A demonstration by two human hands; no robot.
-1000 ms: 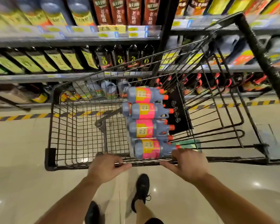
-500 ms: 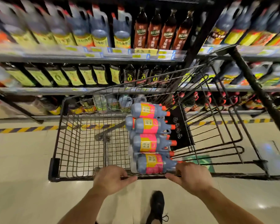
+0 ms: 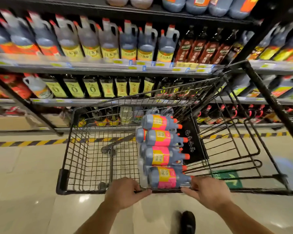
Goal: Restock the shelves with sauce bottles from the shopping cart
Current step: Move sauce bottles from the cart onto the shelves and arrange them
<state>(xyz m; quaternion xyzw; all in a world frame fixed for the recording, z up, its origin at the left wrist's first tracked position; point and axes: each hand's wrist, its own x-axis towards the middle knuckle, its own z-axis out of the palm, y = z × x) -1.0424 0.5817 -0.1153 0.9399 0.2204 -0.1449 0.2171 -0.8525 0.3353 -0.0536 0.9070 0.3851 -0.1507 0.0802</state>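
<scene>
A black wire shopping cart (image 3: pixel 85 166) stands in front of me, its basket holding several dark sauce bottles (image 3: pixel 161 156) with pink and yellow labels and orange caps, lying on their sides in a row. My left hand (image 3: pixel 123 193) grips the cart's near rim just left of the nearest bottle (image 3: pixel 167 178). My right hand (image 3: pixel 208 191) grips the same rim to that bottle's right. Behind the cart run shelves (image 3: pixel 108 66) packed with dark sauce jugs and bottles.
The cart's folded child seat and thick handle bar (image 3: pixel 269 102) stretch to the right. A yellow and black stripe (image 3: pixel 32 142) marks the tiled floor along the shelf base. My black shoe (image 3: pixel 188 222) shows below the hands. A cardboard box (image 3: pixel 10 122) sits on the bottom shelf at left.
The view has tilted upward and the cart has rolled closer to the shelves, so higher shelf rows now show. Both hands stay on the cart's rim.
</scene>
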